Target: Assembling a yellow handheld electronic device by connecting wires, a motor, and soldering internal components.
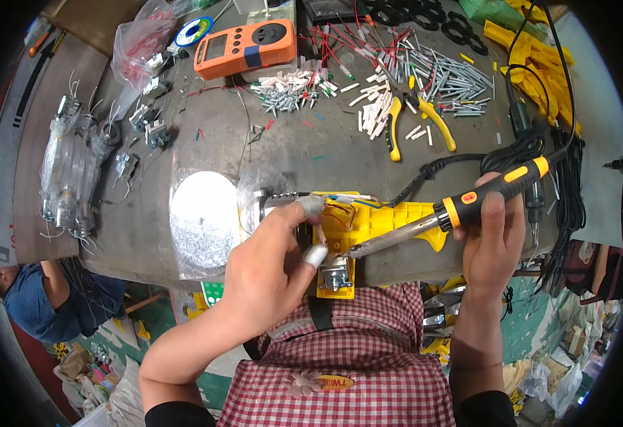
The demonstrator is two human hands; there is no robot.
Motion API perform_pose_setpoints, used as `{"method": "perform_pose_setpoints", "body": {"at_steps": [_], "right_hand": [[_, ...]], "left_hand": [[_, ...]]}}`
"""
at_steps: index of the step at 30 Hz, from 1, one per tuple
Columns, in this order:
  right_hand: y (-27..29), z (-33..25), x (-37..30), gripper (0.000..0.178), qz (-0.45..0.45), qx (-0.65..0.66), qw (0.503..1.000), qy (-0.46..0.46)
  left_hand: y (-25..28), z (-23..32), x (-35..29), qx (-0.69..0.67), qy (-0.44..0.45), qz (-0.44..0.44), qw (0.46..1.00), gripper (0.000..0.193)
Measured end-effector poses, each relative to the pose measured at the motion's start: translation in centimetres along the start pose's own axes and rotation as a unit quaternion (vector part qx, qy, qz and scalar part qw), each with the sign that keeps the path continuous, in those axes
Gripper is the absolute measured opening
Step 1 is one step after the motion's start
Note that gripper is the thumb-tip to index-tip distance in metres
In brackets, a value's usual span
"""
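My right hand (493,245) grips the black and yellow handle of a soldering iron (397,237). Its tip reaches down to a small metal-cased component (335,274) seated at the near end of a yellow plastic housing (390,219); whether they touch I cannot tell. My left hand (265,263) is bent over the housing's left end, with white coverings on thumb and forefinger. Those fingertips close toward each other beside the iron's tip, around something small that I cannot make out. Thin wires (350,200) run along the housing's far edge.
Beyond lie yellow-handled pliers (434,124), metal rods (461,82), white sleeves (375,110), and an orange multimeter (246,48). A round white disc (203,220) in plastic sits left. Black cables (521,151) coil at right. Another person (55,299) is at lower left.
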State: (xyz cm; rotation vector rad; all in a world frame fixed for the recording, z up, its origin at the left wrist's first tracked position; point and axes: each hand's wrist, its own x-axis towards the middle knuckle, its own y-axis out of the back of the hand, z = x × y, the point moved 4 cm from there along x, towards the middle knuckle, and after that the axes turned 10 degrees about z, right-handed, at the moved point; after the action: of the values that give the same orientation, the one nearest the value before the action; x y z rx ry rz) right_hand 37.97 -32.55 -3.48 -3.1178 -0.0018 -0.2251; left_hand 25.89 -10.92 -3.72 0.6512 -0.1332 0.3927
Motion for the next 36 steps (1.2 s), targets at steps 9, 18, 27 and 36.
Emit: {"method": "perform_pose_setpoints", "body": {"at_steps": [9,18,27,36], "right_hand": [[-0.2,-0.3,0.2,0.026,-0.01,0.018,1.0,-0.019],[-0.5,-0.6,0.0,0.023,-0.004,0.018,0.999,-0.035],[-0.4,-0.3,0.4,0.02,0.004,0.022,0.999,-0.035],[-0.4,0.1,0.5,0.022,-0.004,0.038,0.999,-0.035]], "left_hand": [[-0.2,-0.5,-1.2,0.074,-0.056,-0.013,0.996,0.041],[3.2,-0.3,-1.0,0.184,-0.189,0.098,0.96,0.045],[4.2,-2.0,-1.2,0.165,-0.156,0.042,0.973,0.032],[1.5,0.5,-1.1,0.124,-0.197,0.051,0.971,0.033]]}}
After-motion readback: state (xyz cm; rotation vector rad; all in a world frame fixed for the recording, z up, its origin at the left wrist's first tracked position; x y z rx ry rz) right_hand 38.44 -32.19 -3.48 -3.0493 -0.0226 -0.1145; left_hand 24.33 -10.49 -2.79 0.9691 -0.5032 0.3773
